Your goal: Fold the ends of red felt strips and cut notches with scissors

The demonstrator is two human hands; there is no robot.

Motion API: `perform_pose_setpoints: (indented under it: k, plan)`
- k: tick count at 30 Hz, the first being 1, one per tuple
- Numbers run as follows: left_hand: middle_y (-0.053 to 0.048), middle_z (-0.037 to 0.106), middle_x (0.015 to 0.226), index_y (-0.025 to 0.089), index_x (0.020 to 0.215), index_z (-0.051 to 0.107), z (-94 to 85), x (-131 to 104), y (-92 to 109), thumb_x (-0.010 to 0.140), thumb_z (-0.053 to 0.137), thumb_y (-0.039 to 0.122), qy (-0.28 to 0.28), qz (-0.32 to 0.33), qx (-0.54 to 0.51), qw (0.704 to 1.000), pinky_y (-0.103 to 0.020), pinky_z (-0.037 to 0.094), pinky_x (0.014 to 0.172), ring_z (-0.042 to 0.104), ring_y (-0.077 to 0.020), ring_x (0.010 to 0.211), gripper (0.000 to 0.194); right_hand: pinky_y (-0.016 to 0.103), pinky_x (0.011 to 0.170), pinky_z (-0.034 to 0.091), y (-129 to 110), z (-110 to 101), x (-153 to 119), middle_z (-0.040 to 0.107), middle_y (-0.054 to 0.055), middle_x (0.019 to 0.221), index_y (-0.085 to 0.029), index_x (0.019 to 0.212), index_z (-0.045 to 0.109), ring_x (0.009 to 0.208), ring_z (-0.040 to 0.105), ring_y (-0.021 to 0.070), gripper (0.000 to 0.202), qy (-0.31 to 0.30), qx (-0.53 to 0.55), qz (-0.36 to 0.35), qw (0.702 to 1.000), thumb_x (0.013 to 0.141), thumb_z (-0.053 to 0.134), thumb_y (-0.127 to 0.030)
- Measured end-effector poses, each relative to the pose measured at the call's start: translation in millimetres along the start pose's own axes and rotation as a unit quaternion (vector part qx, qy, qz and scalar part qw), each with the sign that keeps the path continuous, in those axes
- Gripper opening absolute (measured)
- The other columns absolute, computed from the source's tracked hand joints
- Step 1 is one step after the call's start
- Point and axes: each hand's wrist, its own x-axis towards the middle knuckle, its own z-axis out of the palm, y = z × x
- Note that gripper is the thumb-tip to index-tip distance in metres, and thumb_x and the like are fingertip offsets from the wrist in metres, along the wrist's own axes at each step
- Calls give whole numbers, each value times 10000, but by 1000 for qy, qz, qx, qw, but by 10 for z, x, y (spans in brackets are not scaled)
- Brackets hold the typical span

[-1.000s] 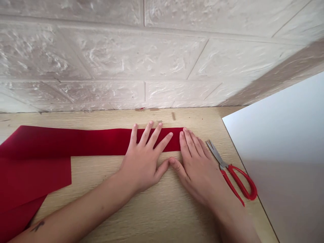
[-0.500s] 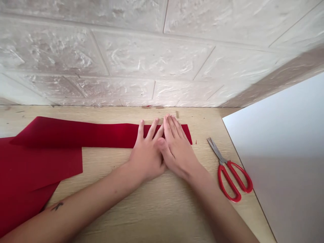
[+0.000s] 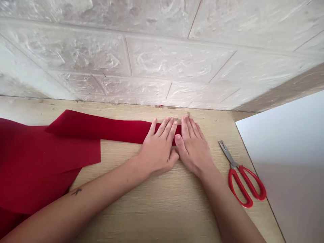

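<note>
A long dark red strip (image 3: 121, 130) lies flat on the wooden table, its left end slanting over a larger red sheet. My left hand (image 3: 159, 148) rests palm down on the strip's right part, fingers stretched out. Just to its right, my right hand (image 3: 196, 145) lies flat over the strip's right end, which it hides, with its thumb apart from the fingers. A short piece of the strip shows between the two hands.
Scissors with red handles (image 3: 246, 185) lie right of my right hand, blades slightly apart. The larger red sheet (image 3: 50, 158) covers the left side. Behind is a white brick-patterned wall (image 3: 177, 57); a white panel (image 3: 286, 152) stands at the right.
My hands have moved apart; before, they met and partly overlapped on the strip. The right hand now covers the strip's end. The whole view has shifted, so things appear farther right.
</note>
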Motion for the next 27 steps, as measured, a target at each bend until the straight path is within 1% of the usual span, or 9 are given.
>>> perform_pose_setpoints:
  k: [2,4,7,9,11,14,18,22,27]
  plan:
    - [-163,111,1727,5,1638,164,-23,-29,-55,1029,278,447,-5,-28,17,999,-557,87,1334,83,-293,1626,761,498,1324,180,-19,-11,7,215,181,1713,22,1633,256,1615,185,285,789,-7,-13,5,1000,1076,109,-517]
    - [-169,126,1722,4,1637,165,-57,-89,-167,1047,216,515,-7,-67,38,997,-571,113,1328,107,-304,1623,783,488,1328,174,-38,-30,15,203,170,1716,15,1637,249,1617,176,277,757,-18,-22,16,999,1081,142,-486]
    - [-154,149,1725,23,1643,158,-127,-230,-427,1055,142,531,7,-131,67,989,-575,113,1326,114,-295,1623,778,463,1336,148,-57,-55,23,177,153,1723,8,1646,222,1622,153,261,741,-35,-28,30,999,1082,168,-470]
    - [-127,142,1735,75,1656,162,-182,-333,-621,1053,111,545,11,-160,70,985,-565,107,1327,105,-281,1625,766,452,1338,137,-61,-60,22,167,144,1726,2,1649,212,1623,145,255,740,-40,-26,33,998,1082,170,-471]
    - [-93,112,1745,122,1666,144,-242,-427,-802,1048,69,549,1,-182,59,982,-554,102,1327,81,-263,1627,754,451,1339,133,-60,-57,18,164,140,1727,-1,1650,210,1623,141,254,743,-41,-22,34,998,1081,171,-477]
    - [-81,101,1749,134,1669,136,-326,-549,-1052,1036,29,549,-4,-224,59,973,-567,80,1323,73,-272,1628,764,458,1338,130,-55,-47,12,163,137,1727,0,1650,210,1624,135,256,744,-36,-16,33,999,1079,164,-475]
    - [-41,170,1745,161,1671,167,-383,-694,-1343,1017,27,572,7,-244,61,968,-600,36,1313,72,-296,1629,785,466,1335,139,-53,-45,12,180,137,1724,-5,1648,226,1622,148,256,734,-28,-8,29,999,1077,166,-463]
    - [-10,150,1750,184,1671,184,-398,-779,-1475,1024,41,566,20,-242,28,970,-568,73,1318,63,-285,1633,765,463,1336,144,-60,-52,16,185,145,1722,3,1646,227,1621,153,256,736,-28,-11,31,999,1077,174,-462]
    - [-10,285,1719,194,1658,236,-420,-817,-1448,1055,104,490,44,-268,48,961,-631,8,1297,92,-312,1629,684,460,1337,135,-60,-53,10,173,138,1728,-1,1650,209,1624,137,253,751,-33,-8,32,999,1077,142,-481]
